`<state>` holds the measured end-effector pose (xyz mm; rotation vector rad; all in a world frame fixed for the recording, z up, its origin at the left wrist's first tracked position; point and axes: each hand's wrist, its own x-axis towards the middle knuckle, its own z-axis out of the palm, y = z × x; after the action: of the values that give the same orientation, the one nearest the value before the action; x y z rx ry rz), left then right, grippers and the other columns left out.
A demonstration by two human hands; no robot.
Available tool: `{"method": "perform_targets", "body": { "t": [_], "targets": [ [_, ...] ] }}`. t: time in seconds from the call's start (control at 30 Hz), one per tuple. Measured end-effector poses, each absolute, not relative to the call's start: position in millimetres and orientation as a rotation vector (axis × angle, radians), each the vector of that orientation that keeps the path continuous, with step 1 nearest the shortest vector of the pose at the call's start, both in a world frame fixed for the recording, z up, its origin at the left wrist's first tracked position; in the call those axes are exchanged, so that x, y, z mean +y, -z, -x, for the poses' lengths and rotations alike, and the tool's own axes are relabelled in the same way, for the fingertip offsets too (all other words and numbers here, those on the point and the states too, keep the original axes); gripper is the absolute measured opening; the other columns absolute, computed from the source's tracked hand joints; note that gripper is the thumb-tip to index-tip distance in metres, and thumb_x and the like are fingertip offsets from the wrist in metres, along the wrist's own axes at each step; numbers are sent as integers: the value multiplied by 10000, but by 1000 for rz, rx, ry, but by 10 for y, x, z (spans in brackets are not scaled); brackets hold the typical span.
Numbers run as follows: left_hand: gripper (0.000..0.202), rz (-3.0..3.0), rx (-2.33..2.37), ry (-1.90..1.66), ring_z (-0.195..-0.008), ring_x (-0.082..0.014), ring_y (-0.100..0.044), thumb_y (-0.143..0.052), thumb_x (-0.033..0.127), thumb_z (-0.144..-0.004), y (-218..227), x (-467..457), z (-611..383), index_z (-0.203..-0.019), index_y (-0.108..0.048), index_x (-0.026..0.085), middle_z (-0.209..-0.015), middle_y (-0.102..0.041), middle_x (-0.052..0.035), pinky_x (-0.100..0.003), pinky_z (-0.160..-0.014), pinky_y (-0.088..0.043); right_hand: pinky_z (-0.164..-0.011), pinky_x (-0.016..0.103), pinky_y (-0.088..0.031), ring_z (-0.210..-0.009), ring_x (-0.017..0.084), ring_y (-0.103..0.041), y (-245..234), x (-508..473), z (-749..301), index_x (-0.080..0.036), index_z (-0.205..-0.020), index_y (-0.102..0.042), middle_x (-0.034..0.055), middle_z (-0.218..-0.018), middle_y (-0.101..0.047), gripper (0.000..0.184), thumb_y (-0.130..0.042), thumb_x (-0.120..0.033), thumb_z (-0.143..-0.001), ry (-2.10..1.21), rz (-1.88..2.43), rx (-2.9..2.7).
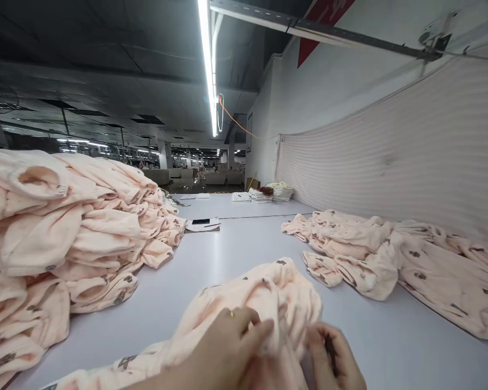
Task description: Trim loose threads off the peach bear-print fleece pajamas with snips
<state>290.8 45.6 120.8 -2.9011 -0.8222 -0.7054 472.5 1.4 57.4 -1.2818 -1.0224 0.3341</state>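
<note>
A pale pink fleece garment [298,295] with brown printed motifs lies bunched on the table in front of me. My left hand [231,346], a yellow ring on one finger, is closed on its fabric, pinching a fold between thumb and fingers. At the garment's right edge is my right hand [335,357], its fingers curled. Something small and dark sits inside those fingers; the hand is slightly blurred and hides most of it, so its kind is unclear.
A tall heap of similar pink garments [105,233] rises on the left. More garments [357,249] lie spread at right beside a striped cloth [390,135] hung along the wall. A phone [201,221] rests on papers, and folded stacks [280,191] stand at the table's far end.
</note>
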Motion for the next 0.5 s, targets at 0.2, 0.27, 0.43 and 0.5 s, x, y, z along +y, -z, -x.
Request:
{"method": "perform_targets", "body": {
  "t": [0.2, 0.27, 0.43, 0.5],
  "targets": [
    [159, 2814, -753, 661, -646, -188, -569, -487, 121, -788, -983, 339, -2921, -874, -585, 212, -802, -639, -43, -309, -600, -452, -713, 278, -509, -793, 213, -630, -844, 262, -4730, -173, -823, -619, 39, -797, -663, 250, -632, -420, -788, -500, 1320, -1259],
    [274, 2878, -899, 804, -849, -229, -574, -503, 109, -727, -1191, 403, -2903, -971, -577, 207, -982, -622, -77, -347, -732, -476, -709, 251, -505, -781, 189, -621, -799, 271, -4635, -181, -795, -610, 23, -786, -634, 168, -600, -347, -816, -473, 1228, -1275],
    [509, 3123, -968, 942, -1103, -188, -491, -372, 26, -751, -1616, 567, -2936, -1143, -569, 286, -1158, -574, -30, -330, -941, -406, -724, 196, -502, -928, 171, -618, -712, 122, -4428, -213, -842, -615, 67, -1092, -582, 103, -535, -189, -783, -258, 1113, -1273],
    [412, 3283, -1158, 1003, -952, -161, -543, -363, 46, -765, -1626, 588, -2940, -972, -646, 263, -959, -612, 2, -287, -874, -417, -708, 192, -500, -892, 164, -629, -700, 82, -4398, -226, -854, -609, 54, -1072, -601, 167, -523, -138, -742, -177, 1142, -1289]
  ]
}}
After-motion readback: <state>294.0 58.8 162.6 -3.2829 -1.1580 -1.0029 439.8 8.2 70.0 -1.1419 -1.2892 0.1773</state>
